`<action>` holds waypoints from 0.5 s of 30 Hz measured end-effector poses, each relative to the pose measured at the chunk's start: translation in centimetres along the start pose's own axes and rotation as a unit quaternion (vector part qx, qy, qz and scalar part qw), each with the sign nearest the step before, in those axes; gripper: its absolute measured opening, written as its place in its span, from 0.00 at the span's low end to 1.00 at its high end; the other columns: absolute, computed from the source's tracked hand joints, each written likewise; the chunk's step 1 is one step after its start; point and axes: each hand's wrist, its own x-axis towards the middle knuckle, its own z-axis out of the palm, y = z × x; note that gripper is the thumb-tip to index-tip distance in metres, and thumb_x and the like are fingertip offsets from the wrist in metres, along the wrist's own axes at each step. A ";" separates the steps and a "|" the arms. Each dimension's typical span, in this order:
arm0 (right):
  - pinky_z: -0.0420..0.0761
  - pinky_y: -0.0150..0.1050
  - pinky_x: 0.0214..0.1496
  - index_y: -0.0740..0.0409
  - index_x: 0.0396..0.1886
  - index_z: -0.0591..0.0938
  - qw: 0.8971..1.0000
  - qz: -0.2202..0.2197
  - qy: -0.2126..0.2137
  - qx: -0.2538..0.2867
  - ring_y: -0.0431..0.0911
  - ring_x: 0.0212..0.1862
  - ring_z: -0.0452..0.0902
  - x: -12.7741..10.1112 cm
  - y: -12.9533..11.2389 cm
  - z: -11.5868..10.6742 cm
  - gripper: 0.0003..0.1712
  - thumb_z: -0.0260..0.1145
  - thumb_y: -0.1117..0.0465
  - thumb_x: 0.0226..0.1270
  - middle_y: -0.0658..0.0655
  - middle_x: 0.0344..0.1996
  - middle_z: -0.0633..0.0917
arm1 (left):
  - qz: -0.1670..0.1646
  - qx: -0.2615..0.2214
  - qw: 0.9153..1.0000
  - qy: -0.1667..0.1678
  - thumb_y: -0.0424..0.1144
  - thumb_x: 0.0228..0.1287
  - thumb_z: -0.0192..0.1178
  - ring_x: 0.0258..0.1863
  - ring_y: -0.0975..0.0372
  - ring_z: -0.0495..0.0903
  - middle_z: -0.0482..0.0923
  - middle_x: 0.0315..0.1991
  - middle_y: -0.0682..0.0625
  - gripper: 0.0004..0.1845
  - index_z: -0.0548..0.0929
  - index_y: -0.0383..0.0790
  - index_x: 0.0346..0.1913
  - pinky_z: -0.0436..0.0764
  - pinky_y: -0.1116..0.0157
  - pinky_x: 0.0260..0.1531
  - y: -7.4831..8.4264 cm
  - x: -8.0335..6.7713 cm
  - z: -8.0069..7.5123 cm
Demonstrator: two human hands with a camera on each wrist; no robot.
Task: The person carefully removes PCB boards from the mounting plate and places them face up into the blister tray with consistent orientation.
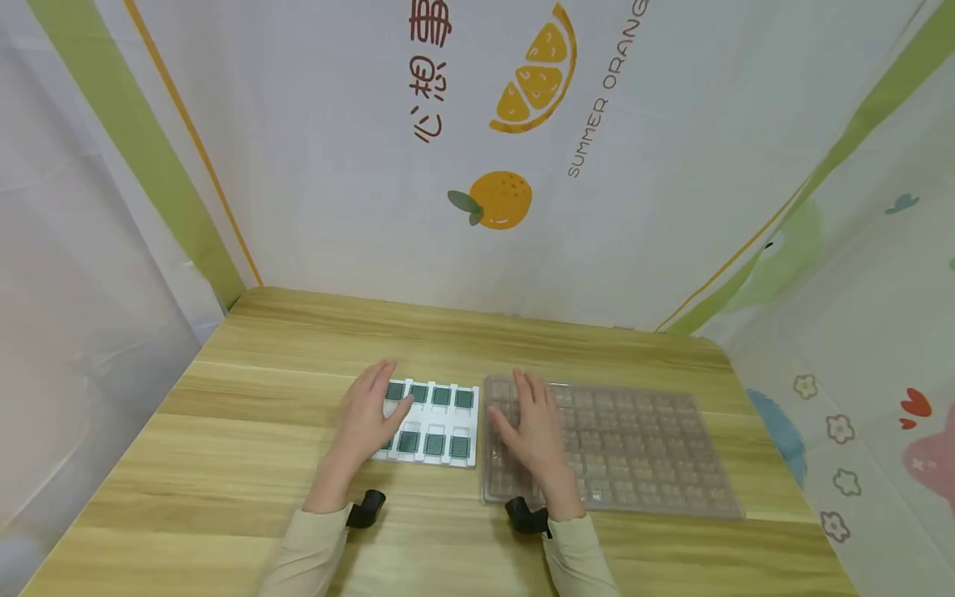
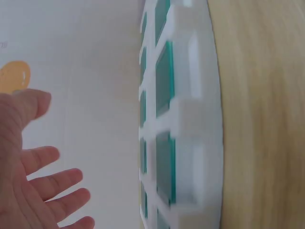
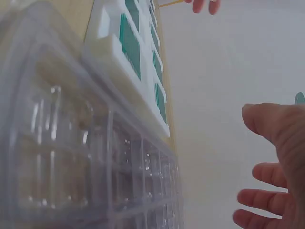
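A white tray lies on the table with green square circuit-board-like pieces set in two rows of pockets. My left hand is over the tray's left part and hides some of it; in the left wrist view, its slightly bent fingers are apart from the tray. To the right lies a clear plastic tray divided into many small compartments. Above its left end is my right hand, fingers spread; the right wrist view shows the thumb and fingers touching nothing.
The two trays lie side by side on a wood-grain table, their neighbouring edges close together. Behind the table hangs a white printed curtain, and more curtain runs along the right side.
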 end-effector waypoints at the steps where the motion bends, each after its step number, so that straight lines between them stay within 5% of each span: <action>1: 0.69 0.59 0.54 0.63 0.64 0.69 1.000 -0.010 0.012 0.007 0.61 0.58 0.67 0.1 0.0 0.1 0.37 0.65 0.48 0.60 0.66 0.58 0.73 | -0.004 -0.009 1.000 0.003 0.40 0.60 0.62 0.61 0.39 0.63 0.66 0.61 0.29 0.31 0.67 0.24 0.62 0.61 0.42 0.58 -0.3 -0.1 -0.2; 4: 0.73 0.49 0.44 0.66 0.54 0.77 0.998 -0.037 0.036 0.029 0.55 0.43 0.73 0.2 -0.1 0.3 0.30 0.70 0.54 0.55 0.63 0.42 0.79 | -0.026 -0.033 0.999 0.007 0.35 0.61 0.60 0.59 0.37 0.65 0.68 0.58 0.27 0.27 0.70 0.21 0.58 0.64 0.43 0.57 -1.0 -0.3 -0.8; 7: 0.69 0.41 0.33 0.64 0.44 0.82 0.997 -0.054 0.037 0.038 0.48 0.31 0.68 0.3 -0.4 0.4 0.21 0.72 0.57 0.52 0.57 0.25 0.77 | -0.060 -0.054 0.997 0.011 0.32 0.62 0.58 0.57 0.36 0.67 0.70 0.55 0.25 0.23 0.71 0.18 0.56 0.66 0.43 0.56 -1.6 -0.7 -1.4; 15: 0.62 0.34 0.27 0.59 0.34 0.86 0.992 -0.079 -0.078 0.054 0.40 0.22 0.60 0.3 -1.1 0.8 0.10 0.72 0.59 0.53 0.48 0.12 0.67 | -0.157 -0.108 0.981 0.019 0.27 0.61 0.55 0.49 0.38 0.74 0.72 0.50 0.24 0.20 0.71 0.16 0.54 0.74 0.48 0.49 -3.6 -1.6 -2.1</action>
